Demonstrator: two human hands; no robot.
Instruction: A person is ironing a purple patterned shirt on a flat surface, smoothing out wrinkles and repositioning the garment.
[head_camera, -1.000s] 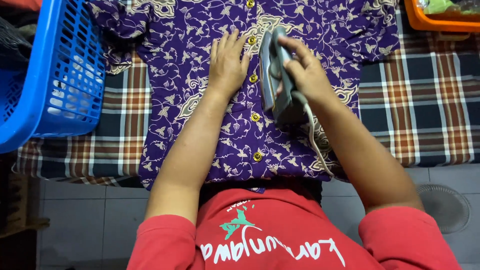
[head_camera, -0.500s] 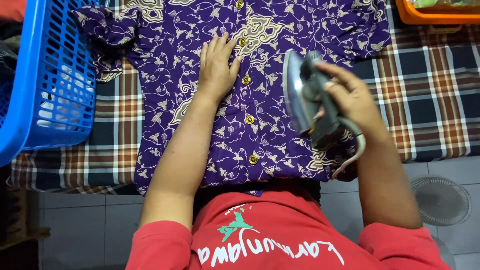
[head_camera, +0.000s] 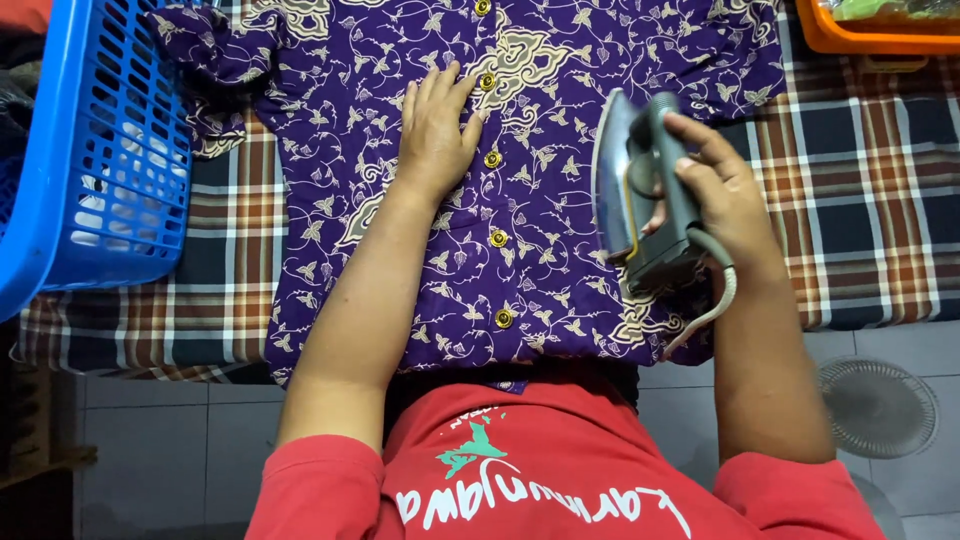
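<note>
The left hand (head_camera: 437, 125) is lying spread on the soft, limp shirt (head_camera: 560, 120) while the right hand (head_camera: 722, 195) is gripping the heavy-looking iron (head_camera: 640, 200) by its handle.

Left hand (head_camera: 433, 130) lies flat, fingers spread, arm outstretched; right hand (head_camera: 722, 195) is curled in a grip, forearm bent.

We note a purple button-up shirt (head_camera: 560, 180) with a cream leaf-and-vine print, spread flat and face-up on the plaid cloth, its placket closed with gold buttons running toward us. One short sleeve lies crumpled at the left. A grey electric iron (head_camera: 640, 195) sits tilted on edge over the shirt's right half, shiny soleplate facing left, cord trailing from its rear.
</note>
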